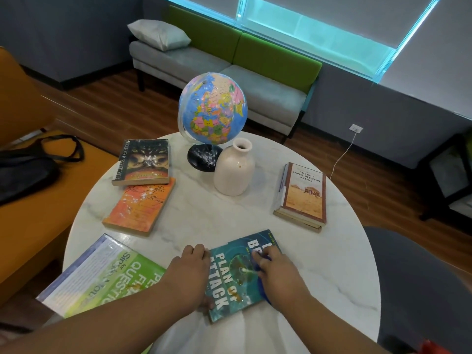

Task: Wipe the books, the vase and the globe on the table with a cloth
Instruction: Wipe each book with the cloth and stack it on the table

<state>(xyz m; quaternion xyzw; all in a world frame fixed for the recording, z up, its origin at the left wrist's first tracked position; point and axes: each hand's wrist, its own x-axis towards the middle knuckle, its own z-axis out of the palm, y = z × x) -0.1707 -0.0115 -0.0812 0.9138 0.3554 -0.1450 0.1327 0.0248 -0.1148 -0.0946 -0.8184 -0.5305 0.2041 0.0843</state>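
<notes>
Indoors, round marble table [204, 213], green sofa [255, 54]

Both forearms reach forward to the Plan of Attack book [228, 286]. The left hand [190, 274] clasps its left edge. The right hand [277, 274], fingers curled, grips a blue cloth [263, 292] on its cover.
</notes>
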